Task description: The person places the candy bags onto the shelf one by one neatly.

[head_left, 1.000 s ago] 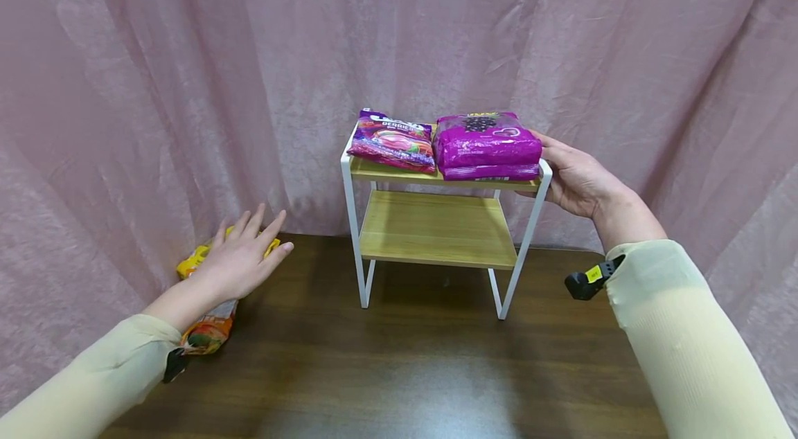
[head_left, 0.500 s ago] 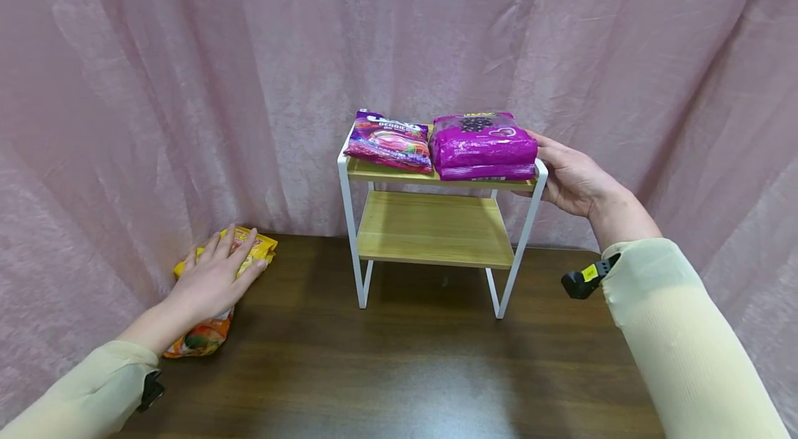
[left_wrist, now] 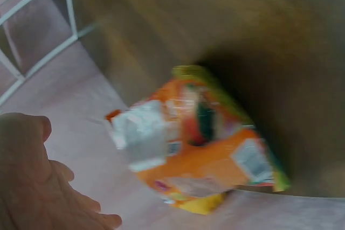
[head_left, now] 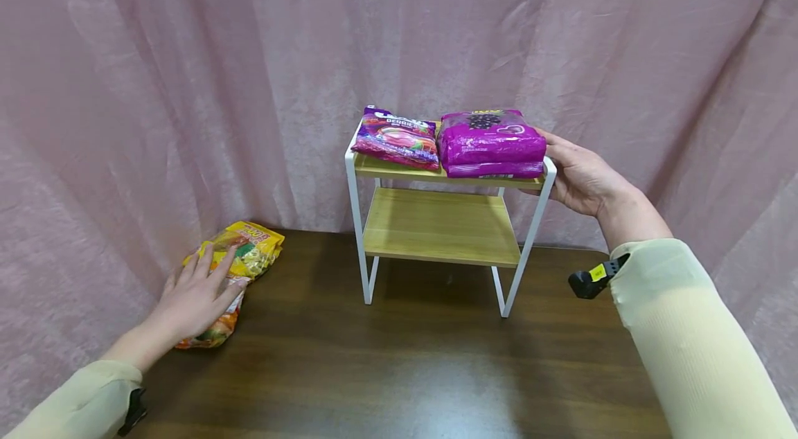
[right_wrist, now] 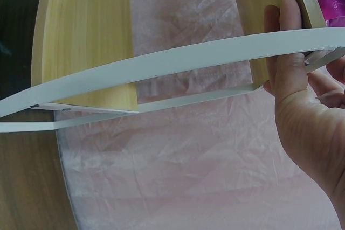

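My left hand [head_left: 193, 300] is spread over a yellow snack bag [head_left: 255, 245] and an orange bag [head_left: 218, 334] on the table at left. In the left wrist view its loosely bent fingers show beside the blurred orange bag [left_wrist: 188, 144], with a gap between. My right hand [head_left: 582, 179] grips the right end of a small two-tier shelf [head_left: 436, 224] at its upper board. The right wrist view has the thumb of that hand [right_wrist: 310, 117] under the board, inside the white frame [right_wrist: 178, 55]; the other fingers are partly hidden. A magenta candy bag [head_left: 492, 141] lies beside these fingers.
A smaller purple candy bag [head_left: 397, 138] marked "Berries" shares the shelf's top with the magenta one. The shelf stands on a dark wooden table [head_left: 386, 370], close against a pink curtain [head_left: 312, 44] that also runs along the left side.
My left hand has moved left and toward me over the bags, uncovering more of the yellow one. My right hand keeps its grip on the shelf, which stays in place.
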